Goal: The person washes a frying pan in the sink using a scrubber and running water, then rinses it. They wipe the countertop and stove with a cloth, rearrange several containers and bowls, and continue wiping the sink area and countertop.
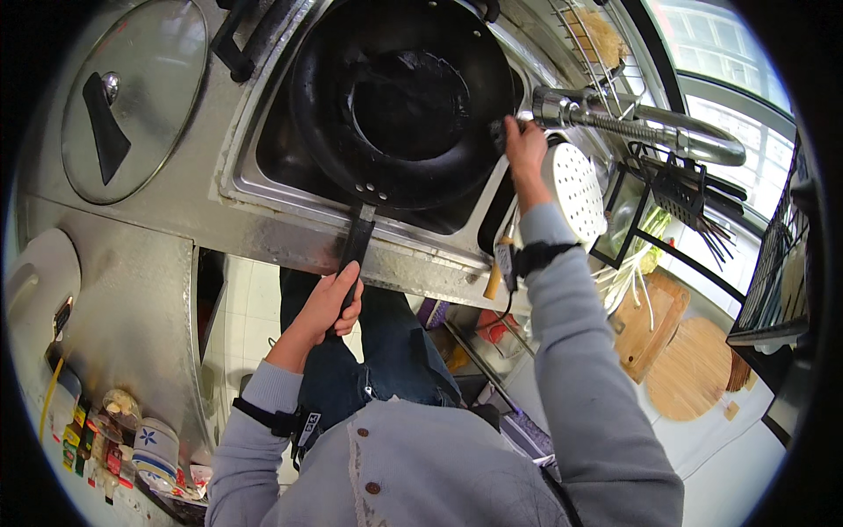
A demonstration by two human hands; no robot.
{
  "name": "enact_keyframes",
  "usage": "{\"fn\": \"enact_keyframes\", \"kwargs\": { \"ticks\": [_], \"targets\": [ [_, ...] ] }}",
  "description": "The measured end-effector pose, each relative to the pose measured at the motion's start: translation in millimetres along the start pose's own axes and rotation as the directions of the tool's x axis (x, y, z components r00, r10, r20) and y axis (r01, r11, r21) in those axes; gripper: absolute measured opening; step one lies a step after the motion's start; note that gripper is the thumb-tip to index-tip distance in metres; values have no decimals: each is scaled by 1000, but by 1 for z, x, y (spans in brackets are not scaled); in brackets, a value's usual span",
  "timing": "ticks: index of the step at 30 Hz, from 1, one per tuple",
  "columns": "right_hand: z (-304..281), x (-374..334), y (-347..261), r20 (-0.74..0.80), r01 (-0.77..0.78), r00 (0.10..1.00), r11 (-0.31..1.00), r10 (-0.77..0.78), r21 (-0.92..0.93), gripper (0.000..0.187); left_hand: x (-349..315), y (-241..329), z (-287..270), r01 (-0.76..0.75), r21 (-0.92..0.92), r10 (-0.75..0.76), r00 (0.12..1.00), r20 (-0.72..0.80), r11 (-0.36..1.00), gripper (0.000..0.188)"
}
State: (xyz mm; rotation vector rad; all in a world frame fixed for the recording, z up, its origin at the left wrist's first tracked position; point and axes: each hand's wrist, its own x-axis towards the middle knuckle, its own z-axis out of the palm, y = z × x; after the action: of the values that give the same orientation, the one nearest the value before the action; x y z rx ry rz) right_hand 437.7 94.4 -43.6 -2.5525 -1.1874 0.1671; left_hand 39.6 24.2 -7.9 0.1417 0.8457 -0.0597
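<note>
A black wok rests over the metal sink, wet and shiny at its bottom. Its handle points toward me, and my left hand is wrapped round it. Close to the wok's right rim, my right hand pinches a dark scouring pad; whether the pad touches the rim I cannot tell. Just beyond that hand is the metal faucet, its spout swung to the right. Beside my right wrist stands a white colander with round holes.
A glass lid with a black handle lies on the counter at left. Right of the sink are a rack of dark utensils, green onions and a round cutting board. A wooden-handled tool sits at the sink's front edge.
</note>
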Motion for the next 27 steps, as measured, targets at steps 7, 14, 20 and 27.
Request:
{"fn": "enact_keyframes", "kwargs": {
  "ticks": [7, 14, 20, 27],
  "targets": [
    [-6, -32, -4, 86, -147, 986, 988, 144, 37, 35, -2, 1, 1, -4, -3, 4, 1000, -13, 1000, 47],
    [2, 86, -8, 82, 404, 913, 914, -400, -39, 36, -3, 2, -4, -4, 23, 5, 1000, -16, 1000, 48],
    [9, 109, -25, 220, 328, 932, 928, -288, -176, 31, -2, 1, -6, -15, -35, 15, 1000, 15, 999, 49],
    [0, -31, 23, 112, -91, 989, 993, 99, -78, 39, -1, 0, -3, -20, -46, 22, 999, 33, 999, 49]
  ]
}}
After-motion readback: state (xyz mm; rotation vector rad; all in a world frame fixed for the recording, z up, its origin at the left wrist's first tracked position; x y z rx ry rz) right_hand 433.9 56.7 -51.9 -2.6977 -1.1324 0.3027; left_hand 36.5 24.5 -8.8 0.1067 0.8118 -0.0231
